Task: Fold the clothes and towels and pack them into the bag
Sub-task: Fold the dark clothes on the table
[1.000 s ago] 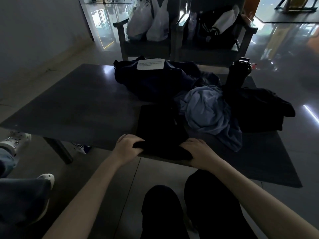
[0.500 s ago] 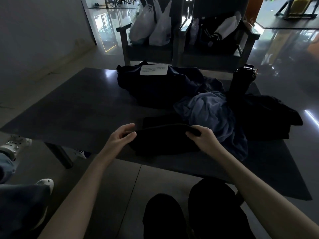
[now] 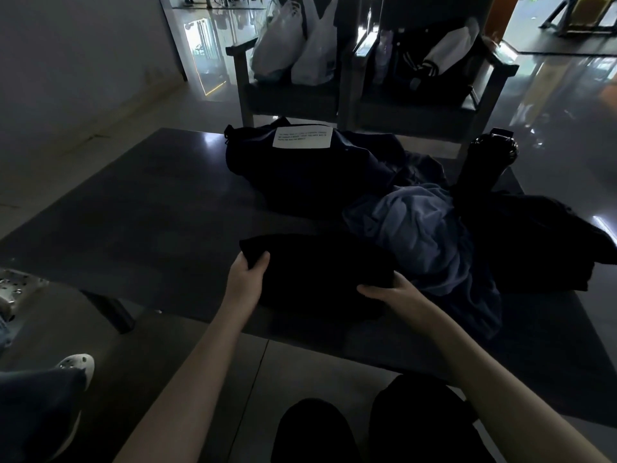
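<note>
A folded black garment (image 3: 317, 272) lies near the front edge of the dark table (image 3: 150, 208). My left hand (image 3: 245, 279) grips its left end, thumb on top. My right hand (image 3: 392, 294) holds its right front corner. Behind it sits a dark navy bag (image 3: 300, 175) with a white paper label (image 3: 302, 138). A crumpled light blue cloth (image 3: 424, 235) lies to the right, and a black garment (image 3: 541, 238) is heaped further right.
A black bottle (image 3: 484, 165) stands at the table's back right. Two armchairs behind the table hold white plastic bags (image 3: 297, 45) and a black-and-white jacket (image 3: 434, 58). Another person's shoes (image 3: 76, 365) are on the floor at left. My knees (image 3: 367, 426) are below.
The near edge of the black garment was lifted and folded away from me onto itself. Both hands moved forward with it and now hold the ends of the folded bundle.
</note>
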`<act>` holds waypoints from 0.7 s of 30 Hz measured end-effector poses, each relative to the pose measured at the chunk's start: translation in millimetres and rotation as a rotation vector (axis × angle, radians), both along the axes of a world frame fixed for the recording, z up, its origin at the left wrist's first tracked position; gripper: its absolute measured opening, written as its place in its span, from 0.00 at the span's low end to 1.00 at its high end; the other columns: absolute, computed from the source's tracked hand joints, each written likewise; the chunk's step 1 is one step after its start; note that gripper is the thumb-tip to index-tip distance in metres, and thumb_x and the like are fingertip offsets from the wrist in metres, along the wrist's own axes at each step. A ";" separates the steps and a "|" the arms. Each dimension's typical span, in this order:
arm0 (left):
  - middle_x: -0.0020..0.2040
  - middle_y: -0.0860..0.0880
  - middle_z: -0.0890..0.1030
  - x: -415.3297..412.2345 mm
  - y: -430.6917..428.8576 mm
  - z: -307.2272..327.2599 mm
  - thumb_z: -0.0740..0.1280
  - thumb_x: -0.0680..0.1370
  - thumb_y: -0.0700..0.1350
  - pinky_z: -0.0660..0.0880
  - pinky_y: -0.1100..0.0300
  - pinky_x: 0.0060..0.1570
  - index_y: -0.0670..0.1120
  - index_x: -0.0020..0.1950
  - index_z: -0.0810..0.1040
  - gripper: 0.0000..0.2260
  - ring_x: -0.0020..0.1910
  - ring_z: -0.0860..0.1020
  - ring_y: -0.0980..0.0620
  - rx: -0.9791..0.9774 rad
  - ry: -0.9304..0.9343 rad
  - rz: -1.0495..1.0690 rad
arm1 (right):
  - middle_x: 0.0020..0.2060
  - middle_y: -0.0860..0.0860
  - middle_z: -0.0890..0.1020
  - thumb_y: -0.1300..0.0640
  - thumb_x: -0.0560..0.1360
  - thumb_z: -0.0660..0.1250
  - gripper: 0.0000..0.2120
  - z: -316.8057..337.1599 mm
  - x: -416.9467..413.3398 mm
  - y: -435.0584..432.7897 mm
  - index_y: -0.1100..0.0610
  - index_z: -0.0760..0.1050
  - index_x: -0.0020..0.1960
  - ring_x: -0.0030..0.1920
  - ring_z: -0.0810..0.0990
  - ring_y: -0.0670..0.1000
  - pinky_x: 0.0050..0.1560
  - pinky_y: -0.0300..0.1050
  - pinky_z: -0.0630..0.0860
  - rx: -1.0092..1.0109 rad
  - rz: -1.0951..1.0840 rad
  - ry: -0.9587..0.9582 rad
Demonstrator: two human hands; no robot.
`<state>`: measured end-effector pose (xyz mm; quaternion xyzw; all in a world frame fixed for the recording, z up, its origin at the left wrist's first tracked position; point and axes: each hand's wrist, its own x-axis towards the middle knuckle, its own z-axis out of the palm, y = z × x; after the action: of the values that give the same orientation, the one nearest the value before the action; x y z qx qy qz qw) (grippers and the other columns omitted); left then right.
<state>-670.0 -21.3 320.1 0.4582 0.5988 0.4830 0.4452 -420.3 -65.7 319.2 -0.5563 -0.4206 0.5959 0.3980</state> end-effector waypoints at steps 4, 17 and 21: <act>0.48 0.52 0.82 10.0 6.6 7.2 0.65 0.79 0.48 0.76 0.61 0.46 0.51 0.53 0.78 0.05 0.51 0.81 0.51 -0.067 -0.159 -0.004 | 0.48 0.53 0.83 0.57 0.78 0.64 0.08 -12.5 -8.3 22.9 0.55 0.76 0.56 0.50 0.82 0.54 0.53 0.48 0.78 0.077 -0.206 -0.154; 0.59 0.47 0.76 22.2 23.7 -17.1 0.65 0.79 0.46 0.73 0.59 0.49 0.44 0.66 0.67 0.17 0.52 0.77 0.51 -0.163 0.230 -0.061 | 0.39 0.48 0.77 0.54 0.80 0.60 0.12 -24.6 -24.2 48.1 0.60 0.76 0.55 0.39 0.76 0.48 0.40 0.42 0.70 0.121 -0.249 -0.655; 0.68 0.41 0.66 27.0 16.8 -16.8 0.65 0.78 0.49 0.71 0.49 0.58 0.42 0.71 0.60 0.25 0.62 0.71 0.43 -0.156 0.788 -0.005 | 0.51 0.55 0.78 0.53 0.79 0.60 0.13 -18.4 -30.7 46.6 0.60 0.69 0.59 0.52 0.78 0.58 0.45 0.46 0.72 0.063 -0.276 -0.864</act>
<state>-643.0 -4.5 303.4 0.5747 0.7574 0.2221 0.2162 -450.9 -19.1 300.8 -0.7926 -0.4880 0.2374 0.2781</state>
